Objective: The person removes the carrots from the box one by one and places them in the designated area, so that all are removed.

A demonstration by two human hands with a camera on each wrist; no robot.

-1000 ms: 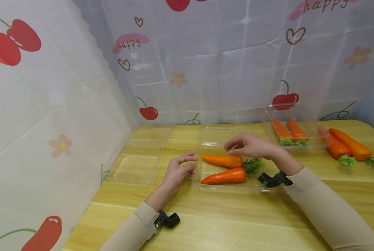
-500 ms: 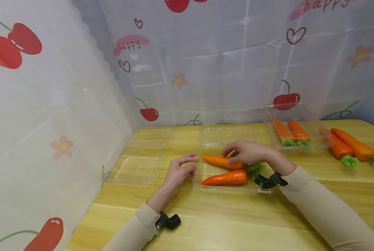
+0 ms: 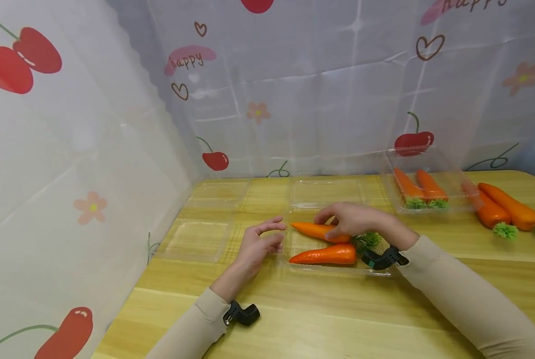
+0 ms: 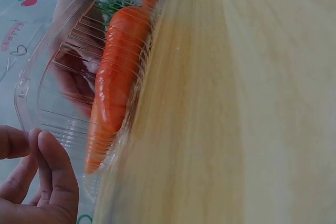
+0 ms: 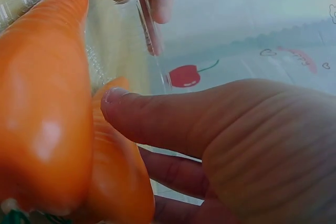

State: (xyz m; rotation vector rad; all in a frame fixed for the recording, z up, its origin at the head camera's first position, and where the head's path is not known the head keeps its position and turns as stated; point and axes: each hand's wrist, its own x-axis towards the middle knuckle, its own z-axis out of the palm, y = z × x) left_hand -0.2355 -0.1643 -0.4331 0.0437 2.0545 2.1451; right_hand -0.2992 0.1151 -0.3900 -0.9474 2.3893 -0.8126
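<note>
A clear plastic tray point(image 3: 330, 269) lies open on the wooden table with two orange carrots in it. My right hand point(image 3: 353, 219) reaches over the far carrot point(image 3: 311, 230) and grips it, thumb point(image 5: 157, 114) on top and fingers behind it. The near carrot point(image 3: 326, 255) lies loose beside it, large in the right wrist view point(image 5: 42, 103). My left hand point(image 3: 260, 244) rests at the tray's left rim with fingers relaxed and holds nothing. The left wrist view shows those fingers point(image 4: 47, 182) beside the tray wall point(image 4: 42, 98) and a carrot point(image 4: 115, 77) inside.
A closed clear box point(image 3: 422, 189) with two carrots stands at the back right, and two loose carrots point(image 3: 505, 212) lie beyond it. Empty clear trays point(image 3: 195, 239) sit at the left. The tray's lid point(image 3: 326, 192) lies flat behind. Cherry-print sheets wall the table.
My right hand has come down from above the tray onto the far carrot and closed round it. The left hand has barely moved.
</note>
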